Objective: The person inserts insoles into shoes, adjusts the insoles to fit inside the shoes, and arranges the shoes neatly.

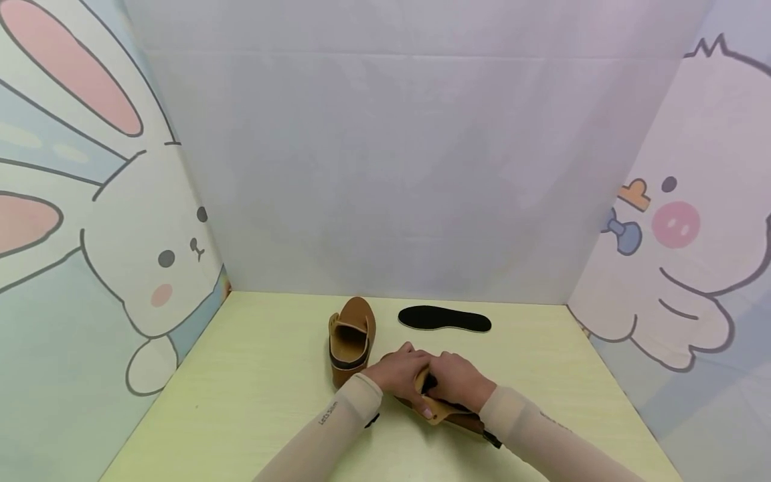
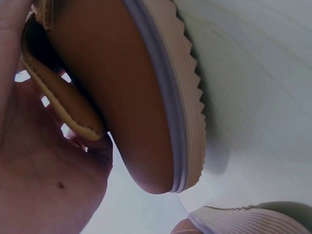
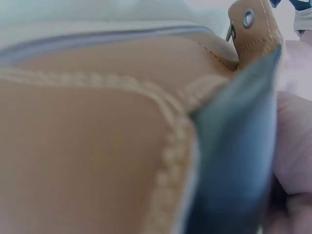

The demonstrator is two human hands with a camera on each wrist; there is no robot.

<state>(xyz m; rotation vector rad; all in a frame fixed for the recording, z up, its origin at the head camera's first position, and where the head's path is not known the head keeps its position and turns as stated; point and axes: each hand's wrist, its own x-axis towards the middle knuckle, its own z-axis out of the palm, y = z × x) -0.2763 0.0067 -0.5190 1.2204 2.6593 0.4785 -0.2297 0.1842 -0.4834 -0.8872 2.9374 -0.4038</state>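
"Where's the shoe (image 1: 464, 423)?"

"Near the front of the tabletop (image 1: 259, 375), under both hands. It's brown, toe angled away to the left, with a pale, ridged sole (image 2: 183, 97)."

"What's the left hand (image 1: 397, 376) doing?"

"Gripping the flap (image 1: 438, 410) at the opening. The thumb lies on the near side, by an eyelet."

"And the right hand (image 1: 460, 383)?"

"Its fingers go down into the opening. I can't tell whether they're pinching anything in there. There's a dark surface (image 3: 234, 146) right beside that hand, too blurred to name."

"I see another shoe too."

"Yes, the other shoe (image 1: 348, 347) stands just beyond the left wrist, toe pointing away from the person, tan inside."

"And that black shape?"

"An insole (image 1: 444, 318), lying flat farther back, crosswise, apart from both shoes."

"Pale sleeves (image 1: 325, 428) on both arms, I notice."

"And cartoons on the side walls: a rabbit (image 1: 135, 241) to the left, a chick (image 1: 711, 161) to the right."
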